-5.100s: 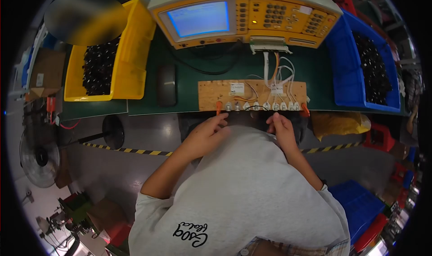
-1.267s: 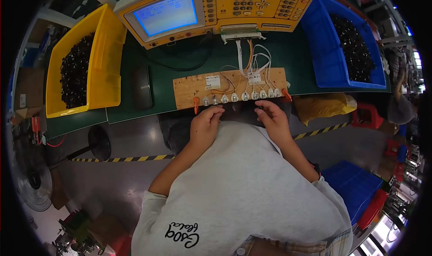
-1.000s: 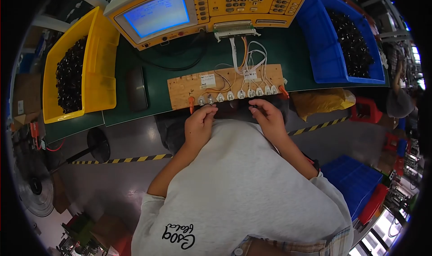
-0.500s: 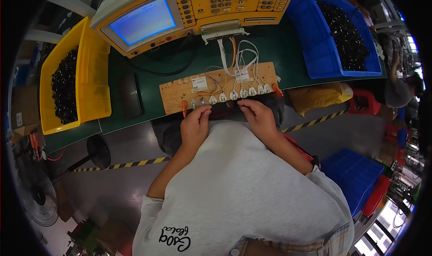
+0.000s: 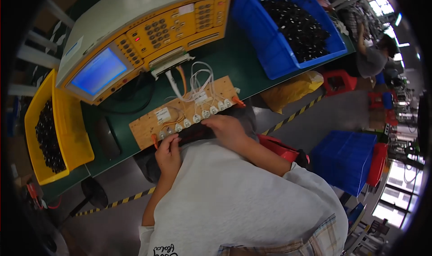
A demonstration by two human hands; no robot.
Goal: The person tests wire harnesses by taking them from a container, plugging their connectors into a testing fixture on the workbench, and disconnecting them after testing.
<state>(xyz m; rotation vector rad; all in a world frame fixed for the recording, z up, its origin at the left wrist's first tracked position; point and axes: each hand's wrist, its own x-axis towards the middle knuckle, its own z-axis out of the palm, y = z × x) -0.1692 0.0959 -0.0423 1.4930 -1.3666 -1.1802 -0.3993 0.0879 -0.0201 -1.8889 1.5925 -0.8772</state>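
A wooden board (image 5: 146, 129) lies along the front edge of the green table, with a row of white sockets (image 5: 196, 118) on its near side. White and orange wires (image 5: 196, 92) run from the sockets up to a connector (image 5: 172, 63) on the yellow tester (image 5: 155, 35). At the board's left end, beside an orange clip (image 5: 155, 140), my left hand (image 5: 168, 157) is closed in a pinch; whatever it holds is too small to make out. My right hand (image 5: 228, 131) has its fingers drawn together just below the middle sockets, and its fingertips' contents are hidden.
A yellow bin (image 5: 74, 139) of small black parts stands at the left, beside a dark flat case (image 5: 107, 138). The blue bin (image 5: 256, 44) at the right holds more black parts. A yellow bag (image 5: 292, 92) and red stool (image 5: 339, 83) are beyond the table edge. Another person (image 5: 373, 58) sits farther right.
My view has turned, so the bench appears tilted and shifted left. My right hand has moved up against the middle sockets; my left hand stays pinched near the board's left end.
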